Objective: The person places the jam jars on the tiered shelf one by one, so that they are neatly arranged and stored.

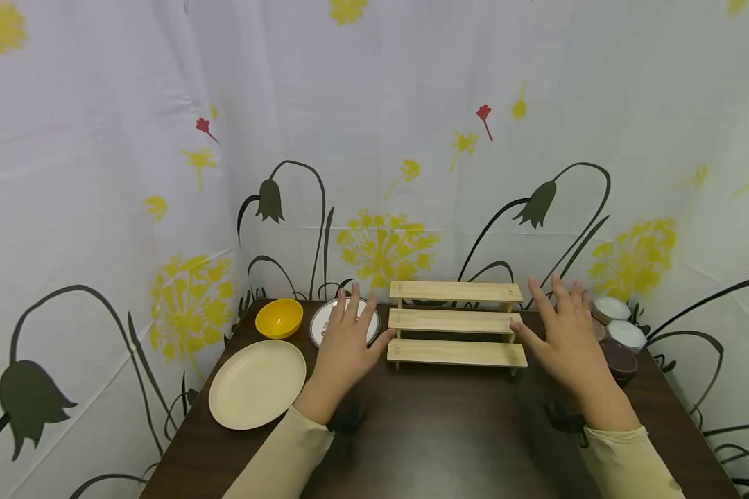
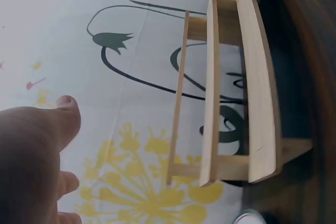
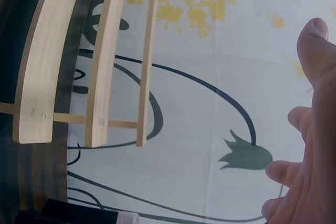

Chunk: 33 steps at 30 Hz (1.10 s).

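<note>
From my remote post I see the left hand (image 1: 347, 346) and right hand (image 1: 568, 345) spread, holding nothing, either side of the wooden three-tier rack (image 1: 452, 320), which stands toward the back of the counter (image 1: 437, 430), its boards stepped, I judge, so no tier blocks another

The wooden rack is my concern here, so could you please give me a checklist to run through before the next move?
1. Wooden rack upright on the table: ok.
2. Its three shelves bare: ok.
3. Left grip open and empty: ok.
4. Right grip open and empty: ok.
5. White plate fully visible in the head view: not ok, partly covered by the left grip.
6. Rack steady when touched: cannot tell.
</note>
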{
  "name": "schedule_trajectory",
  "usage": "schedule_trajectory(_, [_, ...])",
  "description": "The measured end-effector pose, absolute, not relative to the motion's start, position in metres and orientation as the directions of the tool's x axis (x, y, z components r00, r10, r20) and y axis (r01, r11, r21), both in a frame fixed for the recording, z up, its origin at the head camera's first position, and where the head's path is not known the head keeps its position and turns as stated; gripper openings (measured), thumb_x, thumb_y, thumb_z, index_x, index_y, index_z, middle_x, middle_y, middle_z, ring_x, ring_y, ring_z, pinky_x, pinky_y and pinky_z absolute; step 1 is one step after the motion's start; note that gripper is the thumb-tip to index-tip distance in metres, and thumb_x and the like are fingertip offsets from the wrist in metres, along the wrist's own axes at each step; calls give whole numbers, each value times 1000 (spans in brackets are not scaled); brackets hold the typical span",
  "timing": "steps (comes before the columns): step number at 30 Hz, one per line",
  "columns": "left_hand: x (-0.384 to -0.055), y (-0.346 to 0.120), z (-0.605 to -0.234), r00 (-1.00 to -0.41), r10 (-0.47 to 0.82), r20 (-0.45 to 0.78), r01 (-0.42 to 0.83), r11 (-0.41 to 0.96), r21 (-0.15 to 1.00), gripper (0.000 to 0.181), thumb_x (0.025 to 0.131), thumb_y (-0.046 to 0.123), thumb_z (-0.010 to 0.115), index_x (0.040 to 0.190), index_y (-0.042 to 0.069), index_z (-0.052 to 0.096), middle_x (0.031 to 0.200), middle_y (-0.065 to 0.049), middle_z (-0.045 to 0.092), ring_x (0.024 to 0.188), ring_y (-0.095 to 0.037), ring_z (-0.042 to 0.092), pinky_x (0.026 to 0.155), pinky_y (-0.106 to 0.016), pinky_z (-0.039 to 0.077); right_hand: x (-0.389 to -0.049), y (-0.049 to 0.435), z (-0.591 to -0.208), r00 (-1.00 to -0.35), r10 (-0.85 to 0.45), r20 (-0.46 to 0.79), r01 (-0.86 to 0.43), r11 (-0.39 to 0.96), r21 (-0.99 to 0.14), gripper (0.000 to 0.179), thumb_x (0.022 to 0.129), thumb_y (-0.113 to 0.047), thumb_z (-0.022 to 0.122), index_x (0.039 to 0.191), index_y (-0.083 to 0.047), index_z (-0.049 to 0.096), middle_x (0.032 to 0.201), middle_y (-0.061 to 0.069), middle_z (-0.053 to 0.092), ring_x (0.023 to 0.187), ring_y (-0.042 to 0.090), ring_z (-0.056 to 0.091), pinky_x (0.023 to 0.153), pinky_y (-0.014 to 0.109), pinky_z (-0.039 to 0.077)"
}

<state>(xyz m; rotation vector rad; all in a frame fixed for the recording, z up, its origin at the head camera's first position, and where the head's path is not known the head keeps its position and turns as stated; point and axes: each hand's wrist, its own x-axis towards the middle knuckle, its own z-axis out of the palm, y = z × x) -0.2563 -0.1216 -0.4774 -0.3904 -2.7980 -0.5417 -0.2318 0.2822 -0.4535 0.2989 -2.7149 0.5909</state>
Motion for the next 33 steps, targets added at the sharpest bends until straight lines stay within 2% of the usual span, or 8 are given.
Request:
schedule_trajectory(5, [-254, -115, -492, -936, 207, 285, 325, 819, 474, 86, 106, 63, 61, 175, 24, 28, 183, -16, 15, 169, -45, 12, 126, -75, 29, -218, 292, -453, -898, -100, 430, -273, 890, -364, 94, 104, -52, 70, 177, -27, 16, 178, 34, 13, 165, 59, -9, 127, 82, -1])
schedule_trajectory(11, [-251, -108, -516, -949, 217, 229, 315, 661, 681, 87, 107, 51, 66, 175, 18, 25, 180, -18, 27, 166, -43, 26, 131, -68, 28, -202, 306, -457, -874, -30, 484, -265, 866, -425, 94, 105, -47, 72, 176, -17, 19, 176, 37, 14, 164, 59, -8, 130, 76, -7])
schedule_trajectory(16, [-250, -104, -544, -971, 222, 85, 198, 556, 808, 97, 105, 49, 69, 176, 10, 15, 180, -23, 24, 165, -45, 27, 129, -67, 30, -182, 318, -455, -866, 122, 484, -202, 802, -563, 92, 105, -39, 73, 176, -17, 19, 177, 34, 16, 167, 55, 2, 127, 81, 6])
schedule_trajectory(18, [-251, -104, -553, -974, 223, 48, 155, 489, 859, 99, 106, 45, 70, 176, 8, 10, 180, -26, 20, 163, -49, 29, 128, -68, 33, -176, 321, -453, -854, 213, 474, -160, 761, -629, 90, 105, -35, 74, 176, -21, 21, 177, 30, 19, 168, 51, 7, 126, 81, 11])
schedule_trajectory(20, [-252, -103, -562, -969, 247, 21, 124, 408, 905, 101, 106, 39, 71, 176, 6, 5, 181, -26, 14, 164, -49, 26, 129, -65, 32, -171, 326, -452, -831, 308, 463, -122, 712, -692, 88, 104, -31, 75, 175, -25, 24, 176, 27, 26, 165, 50, 19, 127, 78, 19])
schedule_trajectory(24, [-255, -101, -578, -957, 289, -19, 67, 286, 956, 102, 108, 30, 71, 175, 4, -1, 181, -27, 5, 167, -47, 17, 132, -62, 27, -166, 335, -459, -779, 469, 416, -61, 603, -795, 83, 104, -27, 76, 173, -25, 30, 172, 20, 34, 160, 44, 31, 130, 67, 25])
schedule_trajectory(30, [-262, -98, -592, -976, 213, 42, 76, 153, 985, 88, 106, 12, 70, 171, -6, 14, 177, -33, 19, 165, -50, 23, 132, -63, 27, -167, 349, -486, -716, 622, 318, -20, 437, -899, 82, 100, -26, 79, 168, -16, 33, 166, 20, 39, 162, 35, 32, 137, 47, 20])
schedule_trajectory(33, [-268, -93, -598, -983, 172, 59, 71, 61, 996, 84, 106, 8, 71, 170, -7, 19, 176, -32, 24, 165, -48, 25, 133, -61, 24, -168, 354, -502, -710, 671, 215, 9, 314, -949, 83, 100, -29, 79, 166, -17, 30, 160, 9, 42, 160, 27, 34, 137, 38, 21])
